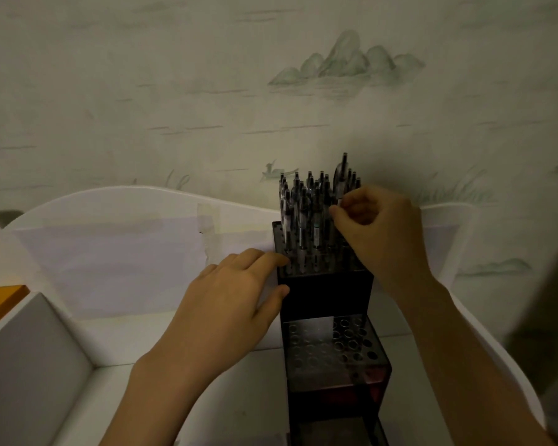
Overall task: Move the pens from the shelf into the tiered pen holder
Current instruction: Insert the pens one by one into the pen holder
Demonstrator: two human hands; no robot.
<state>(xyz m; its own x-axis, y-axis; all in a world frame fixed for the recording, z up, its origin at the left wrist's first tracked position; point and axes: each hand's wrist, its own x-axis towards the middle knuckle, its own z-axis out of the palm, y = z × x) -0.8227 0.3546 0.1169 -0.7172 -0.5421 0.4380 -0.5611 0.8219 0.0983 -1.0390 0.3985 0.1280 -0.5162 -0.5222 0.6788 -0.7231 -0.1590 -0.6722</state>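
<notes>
Right hand (380, 233) pinches pen (340, 178), seating it in tiered pen holder (326, 294) top tier; left hand (232, 297), fingers spread, steadies holder. Next: find hole, push down.

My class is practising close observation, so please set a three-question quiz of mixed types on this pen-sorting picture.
1. True or false: the middle tier of the pen holder is full of pens.
2. Which hand pinches the raised pen? A) left B) right
3. Fill in: the left hand rests against the holder's ____ tier.

Key: 1 false; 2 B, the right hand; 3 top.
</notes>
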